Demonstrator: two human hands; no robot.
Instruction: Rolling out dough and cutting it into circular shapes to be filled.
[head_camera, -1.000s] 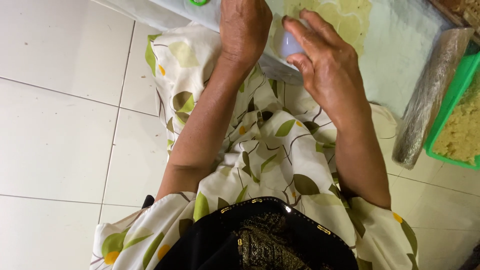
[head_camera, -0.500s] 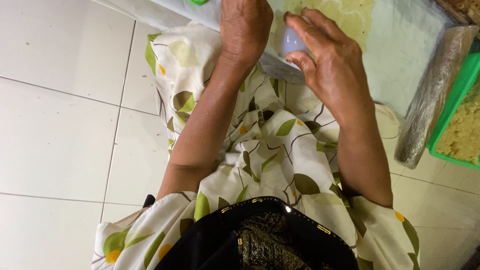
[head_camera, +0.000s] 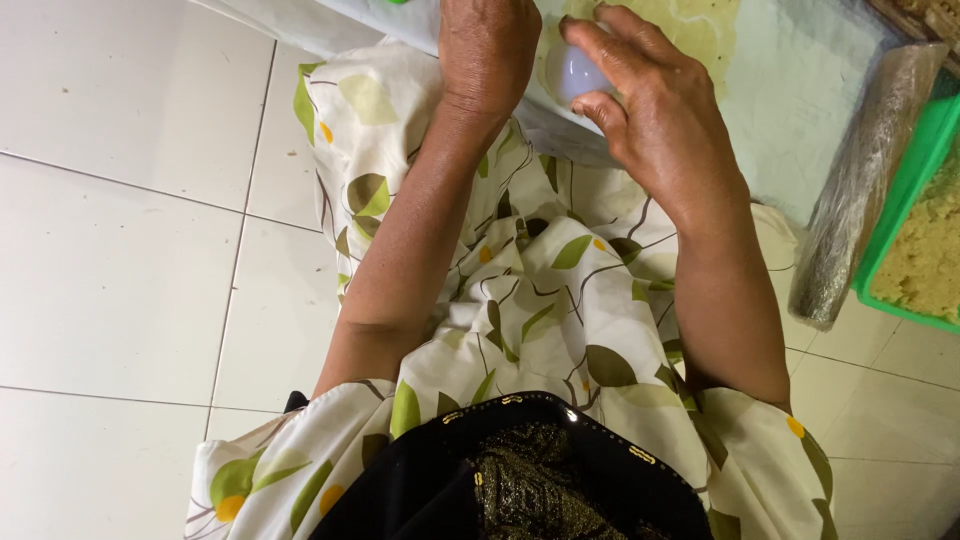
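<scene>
My right hand (head_camera: 660, 120) curls around a small pale round object (head_camera: 575, 72), fingers closed over its top, at the near edge of a flat work surface (head_camera: 800, 110). A thin sheet of pale yellow dough (head_camera: 700, 30) lies on that surface just beyond the hand. My left hand (head_camera: 488, 50) rests palm down at the surface's edge, right beside the round object; what is under it is hidden. Both forearms reach forward over my lap, which is covered in white cloth printed with green leaves (head_camera: 540, 290).
A long roller wrapped in clear plastic (head_camera: 860, 190) lies at the right of the surface. Next to it stands a green tray (head_camera: 915, 235) filled with yellowish crumbly dough. White floor tiles (head_camera: 120, 250) spread out on the left.
My right hand has shifted slightly with the round object; the view has moved a little. My left hand stays in place.
</scene>
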